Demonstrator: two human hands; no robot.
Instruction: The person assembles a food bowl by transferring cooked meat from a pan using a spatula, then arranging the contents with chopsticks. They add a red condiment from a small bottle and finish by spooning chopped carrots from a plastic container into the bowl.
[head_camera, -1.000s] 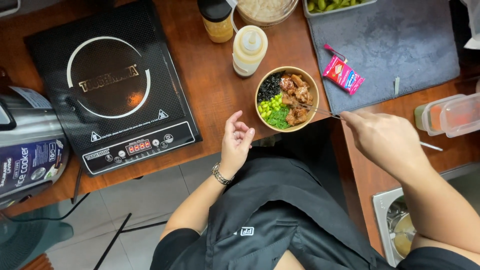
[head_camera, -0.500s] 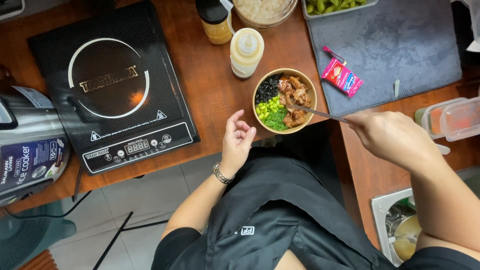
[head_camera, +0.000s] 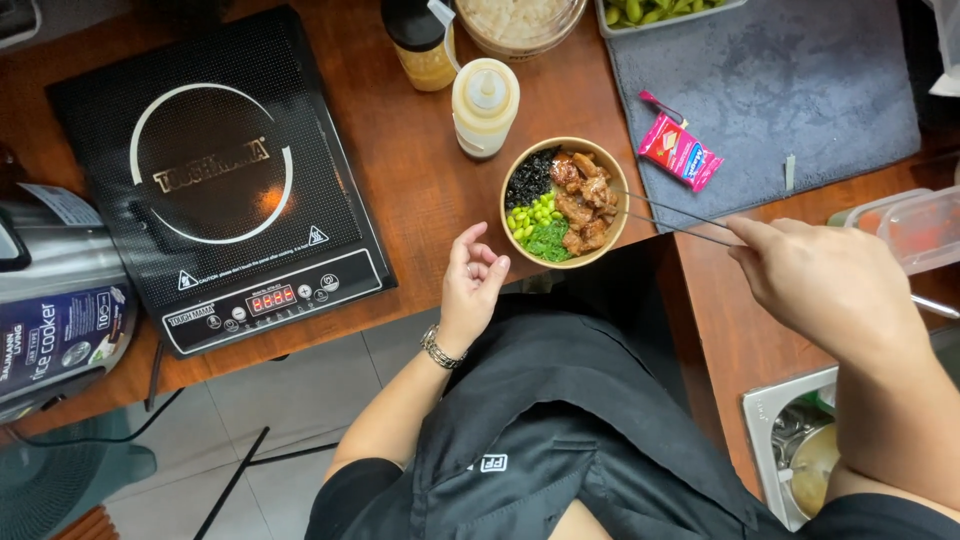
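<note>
Right hand (head_camera: 830, 285) on chopsticks (head_camera: 670, 222), tips in bowl (head_camera: 563, 203), frame centre.
Left hand (head_camera: 472, 285) loosely curled, empty, just left-below bowl.

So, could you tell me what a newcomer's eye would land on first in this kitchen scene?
Most likely the bowl at the counter's front edge, filled with brown meat, green beans, greens and something dark. The right hand holds thin metal chopsticks whose tips reach into it, while the left hand hovers, loosely curled, just below and left of the bowl. To the left, the big black induction cooktop fills much of the wooden counter.
</note>
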